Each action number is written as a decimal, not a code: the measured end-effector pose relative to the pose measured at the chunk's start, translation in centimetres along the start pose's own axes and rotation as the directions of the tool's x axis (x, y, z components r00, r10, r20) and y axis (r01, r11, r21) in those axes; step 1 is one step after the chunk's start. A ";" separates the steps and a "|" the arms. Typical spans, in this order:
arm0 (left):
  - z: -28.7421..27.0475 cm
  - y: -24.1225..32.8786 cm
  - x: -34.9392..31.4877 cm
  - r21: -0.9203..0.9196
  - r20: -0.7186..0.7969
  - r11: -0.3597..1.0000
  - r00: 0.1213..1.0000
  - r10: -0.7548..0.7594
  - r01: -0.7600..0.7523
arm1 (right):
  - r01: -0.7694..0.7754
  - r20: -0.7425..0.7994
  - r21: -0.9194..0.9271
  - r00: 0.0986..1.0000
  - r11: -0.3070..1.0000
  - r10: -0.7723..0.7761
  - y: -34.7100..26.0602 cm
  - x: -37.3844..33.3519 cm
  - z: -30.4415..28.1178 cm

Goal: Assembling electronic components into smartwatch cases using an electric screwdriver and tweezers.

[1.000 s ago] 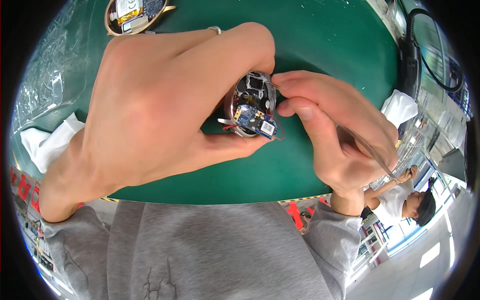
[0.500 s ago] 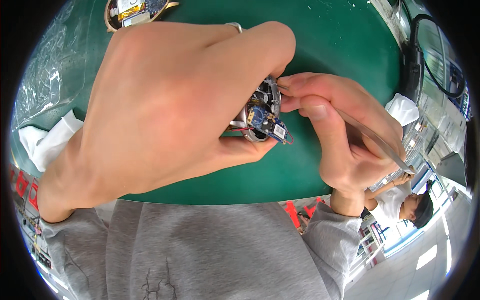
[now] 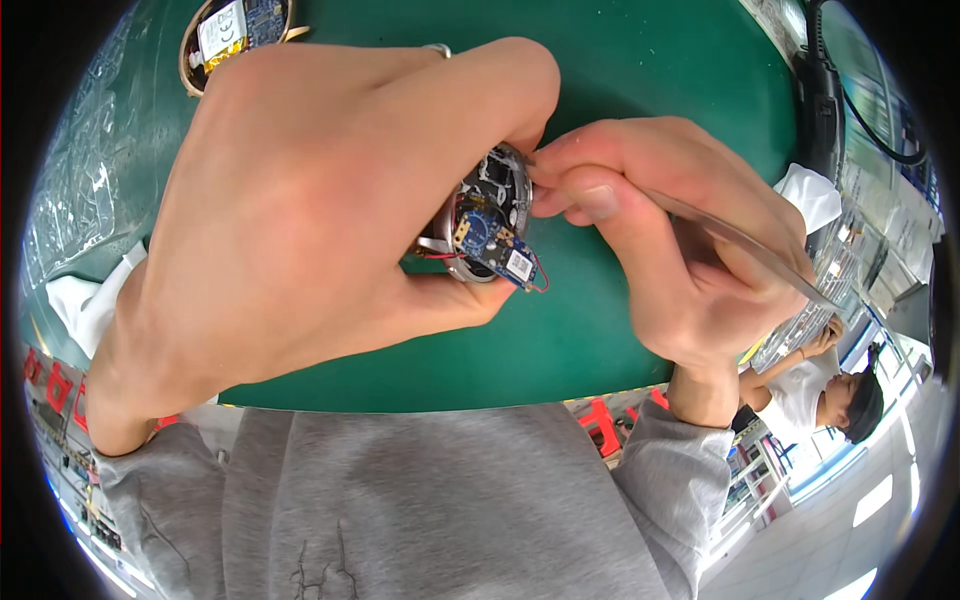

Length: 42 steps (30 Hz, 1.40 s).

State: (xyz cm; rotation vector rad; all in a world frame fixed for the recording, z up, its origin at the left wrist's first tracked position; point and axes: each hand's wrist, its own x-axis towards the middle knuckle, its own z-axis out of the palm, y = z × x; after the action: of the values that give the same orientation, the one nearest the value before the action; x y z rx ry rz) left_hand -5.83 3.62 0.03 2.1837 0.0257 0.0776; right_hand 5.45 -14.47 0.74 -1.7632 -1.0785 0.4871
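Observation:
My left hand is closed around a small round metal-rimmed housing, tilted with its inside facing right. A blue circuit board with a white label and thin red wires hangs out of the housing's opening. My right hand grips a pair of thin metal tweezers, their rear end sticking out toward the lower right. The tweezers' tip is at the housing's right rim, partly covered by my fingers. Whether the tip pinches anything cannot be made out.
A second round case with a battery and board inside lies at the upper left. Clear plastic film and white tissue are on the left of the green mat. At right are a black cable, white tissue and a person.
The housing and my left hand have shifted left in view, as has the round case. My right fingers and the tweezers' tip have moved left too, staying at the housing's rim.

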 end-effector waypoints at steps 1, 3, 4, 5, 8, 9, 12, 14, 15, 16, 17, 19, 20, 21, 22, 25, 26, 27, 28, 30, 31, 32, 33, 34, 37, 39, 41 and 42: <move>-0.1 0.2 0.2 -0.005 0.000 1.000 1.000 0.005 -0.005 | -0.030 0.021 -0.012 0.999 0.999 0.030 -0.2 0.1 -0.2; -0.5 0.9 0.4 0.007 0.054 0.995 0.993 -0.103 0.103 | 0.054 0.071 -0.045 0.996 0.998 -0.051 0.2 0.5 -1.0; -0.6 1.0 0.4 0.012 0.052 0.994 0.993 -0.105 0.105 | 0.142 0.123 -0.067 0.983 0.988 -0.133 0.2 0.7 -1.2; -0.8 1.1 0.4 0.052 0.048 0.996 0.996 -0.077 0.074 | 0.146 0.123 -0.063 0.983 0.987 -0.137 0.1 0.7 -1.2; -0.6 0.8 0.2 0.089 0.040 0.995 0.998 -0.048 0.044 | 0.209 0.134 -0.135 0.972 0.969 -0.191 0.3 0.5 -0.7; -0.5 0.8 0.2 0.086 0.034 0.996 0.999 -0.042 0.039 | 0.150 0.079 -0.128 0.987 0.980 -0.141 0.0 0.2 -0.3; -0.1 0.8 0.4 0.092 0.006 0.995 0.999 -0.033 0.032 | 0.100 0.023 -0.128 0.995 0.987 -0.098 0.0 0.1 0.0; -0.1 1.2 0.4 0.082 0.012 0.995 0.998 -0.060 0.059 | 0.109 0.023 -0.135 0.994 0.985 -0.107 0.0 0.2 -0.2; -0.2 1.3 0.3 0.079 0.017 0.993 0.995 -0.094 0.092 | 0.100 0.040 -0.097 0.995 0.990 -0.096 0.1 0.2 -0.3; -0.3 1.3 0.3 0.084 0.016 0.992 0.995 -0.096 0.094 | 0.089 0.057 -0.060 0.995 0.994 -0.086 0.2 0.3 -0.4; -0.3 1.3 0.2 0.082 0.011 0.992 0.995 -0.095 0.094 | 0.093 0.057 -0.056 0.994 0.994 -0.090 0.3 0.4 -0.6; -0.2 1.5 0.3 0.073 0.009 0.994 0.996 -0.084 0.083 | 0.145 0.093 -0.061 0.986 0.988 -0.139 0.2 0.5 -1.0; -0.1 1.6 0.4 0.091 0.018 0.991 0.995 -0.096 0.094 | 0.146 0.090 -0.065 0.986 0.987 -0.140 0.0 0.4 -0.8; 0.0 1.5 0.4 0.109 0.029 0.987 0.993 -0.118 0.115 | 0.080 0.012 -0.038 0.997 0.996 -0.080 -0.1 0.2 0.0; -0.1 1.2 0.3 0.109 0.032 0.987 0.992 -0.123 0.119 | 0.016 -0.064 -0.006 0.998 1.000 -0.017 -0.1 0.1 0.6; -0.3 1.1 0.2 0.099 0.025 0.991 0.995 -0.096 0.093 | 0.055 0.024 -0.053 0.998 0.997 -0.054 -0.1 0.3 0.1; -0.4 1.1 0.2 0.100 0.025 0.990 0.995 -0.101 0.098 | 0.056 0.022 -0.053 0.998 0.997 -0.055 -0.1 0.4 -0.1; -0.4 1.2 0.2 0.100 0.025 0.990 0.994 -0.105 0.102 | 0.080 0.046 -0.055 0.996 0.995 -0.077 0.0 0.4 -0.4; -0.4 1.2 0.2 0.100 0.025 0.990 0.994 -0.102 0.099 | 0.102 0.070 -0.057 0.993 0.993 -0.098 0.0 0.5 -0.5; -0.4 1.2 0.2 0.114 0.024 0.990 0.996 -0.091 0.087 | 0.091 0.025 -0.046 0.996 0.995 -0.090 0.0 0.5 0.1; -0.4 1.2 0.1 0.115 0.026 0.990 0.995 -0.091 0.088 | 0.080 -0.019 -0.032 0.997 0.996 -0.080 0.1 0.4 0.3; -0.4 1.2 0.0 0.111 0.022 0.990 0.996 -0.090 0.087 | 0.079 -0.020 -0.031 0.997 0.996 -0.080 0.2 0.5 0.0; -0.3 1.1 0.1 0.106 0.020 0.991 0.996 -0.088 0.085 | 0.103 0.040 -0.040 0.994 0.994 -0.101 0.3 0.8 -0.5; -0.3 1.1 0.2 0.106 0.021 0.991 0.996 -0.088 0.085 | 0.126 0.100 -0.047 0.988 0.991 -0.121 0.4 0.9 -0.7; -0.3 1.2 0.3 0.118 0.031 0.989 0.995 -0.091 0.087 | 0.045 0.026 -0.021 0.999 0.999 -0.045 0.2 0.6 -0.4; -0.3 1.2 0.3 0.126 0.037 0.988 0.995 -0.092 0.087 | 0.080 0.043 -0.027 0.996 0.996 -0.079 0.4 0.7 -0.6; 0.0 1.2 0.3 0.112 0.029 0.990 0.996 -0.085 0.081 | 0.115 0.058 -0.032 0.992 0.993 -0.113 0.5 0.8 -0.9; -0.1 1.2 0.3 0.101 0.018 0.992 0.997 -0.081 0.079 | 0.116 0.088 -0.048 0.990 0.992 -0.111 0.3 1.0 -1.0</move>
State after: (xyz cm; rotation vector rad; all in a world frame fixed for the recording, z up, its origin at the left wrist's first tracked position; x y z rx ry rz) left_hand -5.58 3.00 1.07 2.2808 0.1073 0.0069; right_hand 6.83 -14.25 1.11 -1.7287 -1.2546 0.4704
